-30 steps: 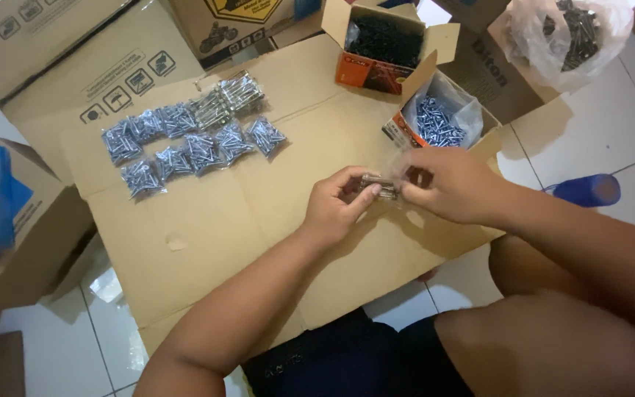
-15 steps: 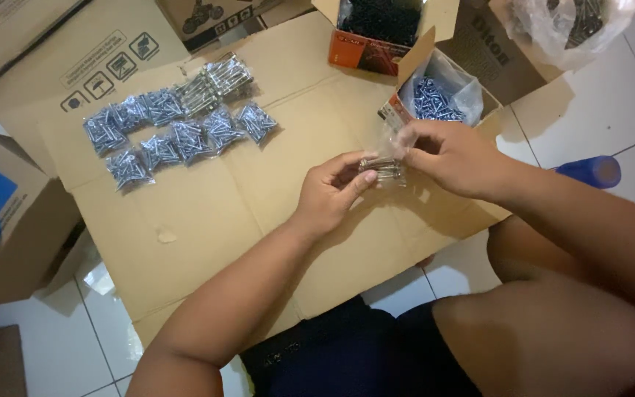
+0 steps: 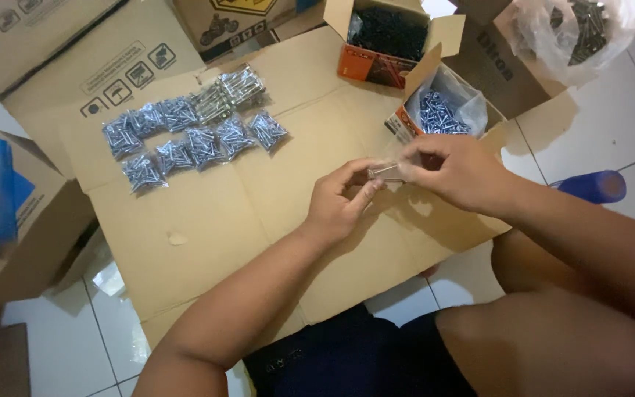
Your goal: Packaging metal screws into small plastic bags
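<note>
A small clear bag of screws [image 3: 385,172] is held between both hands, just above the flattened cardboard sheet [image 3: 207,220] spread on the tiled floor [image 3: 611,125]. The left hand [image 3: 339,202] has its grip closed on the bag's near end, thumb and fingers pinching it. The right hand [image 3: 453,173] pinches the far end, its grip closed on the same bag.

Just beyond the right hand stands an open box lined with plastic, holding loose silvery screws [image 3: 439,114]; behind it an orange box of dark screws [image 3: 387,37]. Well to the left on the cardboard lie filled screw packets [image 3: 189,129] in rows. A blue cylinder [image 3: 593,185] lies on the floor at the right, a clear bag of dark screws [image 3: 575,29] at top right.
</note>
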